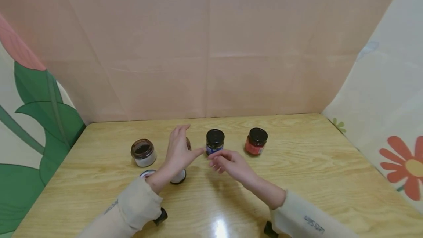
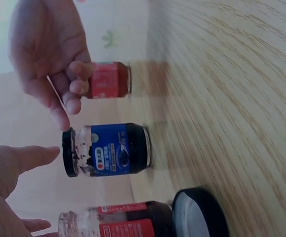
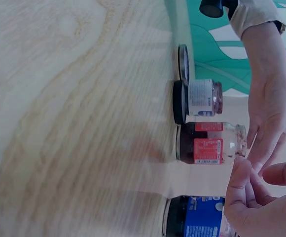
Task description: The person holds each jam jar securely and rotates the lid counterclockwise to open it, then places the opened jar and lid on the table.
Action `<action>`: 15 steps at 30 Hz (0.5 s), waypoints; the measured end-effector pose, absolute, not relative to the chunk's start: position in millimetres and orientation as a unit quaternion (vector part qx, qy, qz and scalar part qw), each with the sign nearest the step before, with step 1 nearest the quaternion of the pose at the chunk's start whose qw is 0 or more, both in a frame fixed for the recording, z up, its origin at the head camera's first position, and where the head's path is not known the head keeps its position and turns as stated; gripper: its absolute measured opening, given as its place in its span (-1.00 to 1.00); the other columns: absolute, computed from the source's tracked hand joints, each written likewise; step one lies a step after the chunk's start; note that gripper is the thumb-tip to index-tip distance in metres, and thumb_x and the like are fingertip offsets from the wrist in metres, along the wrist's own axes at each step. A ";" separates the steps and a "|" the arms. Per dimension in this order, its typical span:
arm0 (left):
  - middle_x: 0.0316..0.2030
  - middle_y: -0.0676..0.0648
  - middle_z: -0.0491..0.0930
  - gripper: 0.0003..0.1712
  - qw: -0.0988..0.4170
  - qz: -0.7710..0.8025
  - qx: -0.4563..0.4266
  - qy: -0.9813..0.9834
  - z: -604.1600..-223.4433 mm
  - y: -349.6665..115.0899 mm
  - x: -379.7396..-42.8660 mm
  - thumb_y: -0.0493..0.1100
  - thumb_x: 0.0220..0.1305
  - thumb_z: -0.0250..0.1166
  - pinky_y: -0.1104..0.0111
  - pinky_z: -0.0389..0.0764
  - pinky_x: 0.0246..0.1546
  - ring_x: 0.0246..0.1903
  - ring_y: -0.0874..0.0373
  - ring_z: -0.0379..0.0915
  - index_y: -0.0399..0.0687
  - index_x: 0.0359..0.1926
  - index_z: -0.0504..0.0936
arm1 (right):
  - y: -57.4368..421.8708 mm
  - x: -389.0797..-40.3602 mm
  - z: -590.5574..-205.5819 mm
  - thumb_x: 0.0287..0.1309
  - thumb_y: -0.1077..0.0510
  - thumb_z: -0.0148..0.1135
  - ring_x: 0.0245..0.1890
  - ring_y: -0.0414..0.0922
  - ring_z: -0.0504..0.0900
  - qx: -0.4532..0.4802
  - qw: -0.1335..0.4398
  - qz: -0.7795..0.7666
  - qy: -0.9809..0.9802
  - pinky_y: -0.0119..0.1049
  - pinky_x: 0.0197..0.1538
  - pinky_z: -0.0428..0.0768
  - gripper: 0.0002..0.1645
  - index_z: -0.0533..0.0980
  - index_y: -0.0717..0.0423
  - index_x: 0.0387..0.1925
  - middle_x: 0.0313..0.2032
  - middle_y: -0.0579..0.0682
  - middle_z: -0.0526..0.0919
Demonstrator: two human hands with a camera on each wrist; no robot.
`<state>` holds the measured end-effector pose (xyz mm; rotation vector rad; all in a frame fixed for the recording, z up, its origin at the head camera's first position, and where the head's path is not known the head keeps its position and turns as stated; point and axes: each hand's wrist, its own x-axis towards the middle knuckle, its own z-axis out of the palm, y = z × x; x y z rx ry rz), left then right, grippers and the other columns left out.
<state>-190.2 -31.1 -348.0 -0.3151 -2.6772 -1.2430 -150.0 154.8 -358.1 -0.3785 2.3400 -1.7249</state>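
A jar with a blue label (image 1: 214,143) and a black lid stands upright between my two hands. My left hand (image 1: 178,152) hovers to its left with thumb and fingers spread, holding nothing. Close to the near side of that jar is my right hand (image 1: 235,166), its fingers loosely bent around nothing; contact with the jar cannot be told. Behind the left hand, mostly hidden in the head view, a lidless jar with a red label (image 3: 209,150) stands upright. A black-rimmed lid (image 2: 195,217) lies beside it, white inside showing.
A lidless jar with a white label (image 1: 145,160) stands at the left, and another lid (image 1: 147,173) lies near it, partly covered by the left forearm. To the right stands a lidded jar with a red label (image 1: 255,147). A pinkish backdrop (image 1: 208,65) rises behind the wooden table (image 1: 314,168).
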 end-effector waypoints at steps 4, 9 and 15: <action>0.29 -0.27 0.25 -0.03 0.096 -0.421 -0.116 -0.894 -346.2 -27.1 -190.3 -0.13 -0.10 0.55 0.00 0.19 0.32 0.35 -0.15 0.06 -0.29 0.31 0.27 | 159.7 -151.0 -356.7 0.32 0.27 -0.05 -0.30 -0.02 0.64 -0.124 0.097 -0.577 0.801 -0.21 -0.23 0.62 -0.64 0.48 0.47 -0.01 -0.21 0.33 0.65; 0.29 -0.29 0.23 -0.07 0.091 -0.427 -0.121 -0.892 -342.7 -20.6 -189.5 -0.18 -0.08 0.52 -0.06 0.17 0.31 0.36 -0.19 0.03 -0.28 0.31 0.28 | 165.9 -153.3 -355.0 0.32 0.28 -0.05 -0.26 0.07 0.64 -0.122 0.081 -0.574 0.806 -0.23 -0.24 0.62 -0.66 0.49 0.45 -0.02 -0.21 0.32 0.65; 0.36 -0.28 0.16 -0.09 0.078 -0.440 -0.120 -0.886 -340.4 -13.7 -187.1 -0.17 -0.03 0.50 -0.11 0.09 0.34 0.43 -0.17 -0.11 -0.24 0.32 0.26 | 172.8 -152.4 -349.2 0.32 0.28 -0.03 -0.26 0.03 0.64 -0.130 0.052 -0.564 0.814 -0.17 -0.24 0.64 -0.68 0.51 0.43 -0.04 -0.20 0.35 0.64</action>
